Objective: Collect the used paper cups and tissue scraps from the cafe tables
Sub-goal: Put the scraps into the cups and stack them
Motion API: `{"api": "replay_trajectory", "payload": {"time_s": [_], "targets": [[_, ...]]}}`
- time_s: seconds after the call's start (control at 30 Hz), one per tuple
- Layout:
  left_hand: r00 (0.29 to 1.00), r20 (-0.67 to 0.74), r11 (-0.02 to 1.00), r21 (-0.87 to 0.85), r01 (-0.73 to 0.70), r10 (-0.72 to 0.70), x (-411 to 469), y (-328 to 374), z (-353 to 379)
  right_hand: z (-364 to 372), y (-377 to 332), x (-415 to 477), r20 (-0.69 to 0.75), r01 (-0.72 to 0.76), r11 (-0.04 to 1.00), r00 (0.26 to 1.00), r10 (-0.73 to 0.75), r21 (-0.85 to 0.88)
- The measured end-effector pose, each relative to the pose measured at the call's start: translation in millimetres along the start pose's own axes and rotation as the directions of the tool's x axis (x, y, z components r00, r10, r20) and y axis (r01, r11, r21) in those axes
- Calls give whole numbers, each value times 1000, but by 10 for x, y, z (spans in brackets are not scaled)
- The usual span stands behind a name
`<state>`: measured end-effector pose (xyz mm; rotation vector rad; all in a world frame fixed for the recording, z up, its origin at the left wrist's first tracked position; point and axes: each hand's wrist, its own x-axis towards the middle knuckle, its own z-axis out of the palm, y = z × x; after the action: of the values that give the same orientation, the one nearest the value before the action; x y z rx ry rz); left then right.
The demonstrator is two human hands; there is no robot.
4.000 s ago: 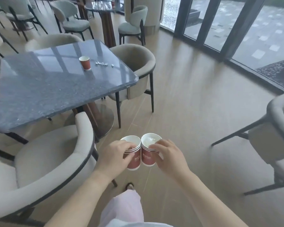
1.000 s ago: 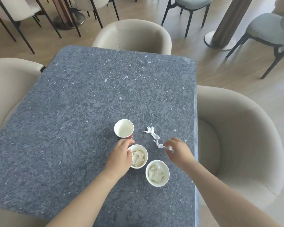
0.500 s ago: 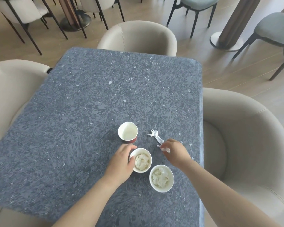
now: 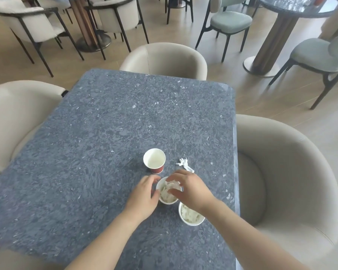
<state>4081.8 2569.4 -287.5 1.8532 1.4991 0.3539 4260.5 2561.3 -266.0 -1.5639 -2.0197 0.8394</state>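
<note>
- Middle cup (image 4: 169, 202) sits at the bench's (image 4: 125, 123) right front, stuffed w/ tissue. Paper: light, crushes easily, so I should hold round the wall w/ a gentle squeeze.
- Left grip (image 4: 144, 193) wraps its left wall, fingers curled round it.
- Right grip (image 4: 189, 189) hovers over its mouth, fingers spread & bent down; can't tell if a scrap's pinched underneath.
- Loose tissue scrap (image 4: 184, 164) lies just beyond the right grip. Soft, near weightless; needs a fingertip pinch.
- Empty red cup (image 4: 154, 160) stands upright just behind; second tissue-filled cup (image 4: 191, 224) sits under my right wrist.
- Both forearms reach in from below, converging on the middle cup.
</note>
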Motion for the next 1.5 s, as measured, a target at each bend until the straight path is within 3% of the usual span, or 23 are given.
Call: {"api": "replay_trajectory", "payload": {"time_s": [0.17,0.4,0.53,0.67,1.1,1.33,1.5], "targets": [[998,-14,996,67,-62,63,81,-18,-98,-48,58,-20,-46,-21,999,999,20,-24],[972,-143,972,174,-160,186,450,32,-317,-164,228,115,-81,-95,994,993,90,-53],[974,-82,944,275,-181,211,655,29,-348,-174,353,256,-81,-155,986,985,149,-64],[996,25,933,349,-91,87,830,-23,-321,-151,514,408,-60,-215,970,976,210,-109],[992,13,969,215,-126,126,974,-183,-200,135,968,842,162,-247,924,939,302,-291],[992,12,978,167,-127,127,907,-207,-158,137,1025,720,123,-318,923,929,349,-217],[992,23,976,176,-126,123,864,-134,-148,50,990,498,19,-344,934,937,348,-96]]}}
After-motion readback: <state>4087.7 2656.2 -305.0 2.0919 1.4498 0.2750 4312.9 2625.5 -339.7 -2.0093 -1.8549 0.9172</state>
